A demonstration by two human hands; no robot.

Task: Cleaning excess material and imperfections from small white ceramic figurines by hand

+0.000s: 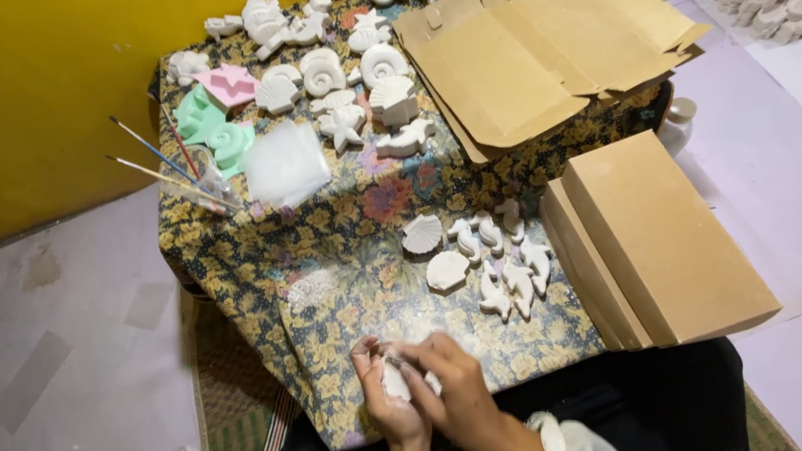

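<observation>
I see both hands, left hand (389, 408) and right hand (455, 391), closed together on one white shape (397, 381) at 6 o'clock, with finished-looking shapes (496, 263) piled at 1 o'clock and many more (345, 91) waiting at 12.

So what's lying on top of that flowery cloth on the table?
On the floral cloth lie white plaster shells and sea figures, green and pink moulds, brushes and flattened cardboard. What the cloth and cardboard cover is hidden.
</observation>
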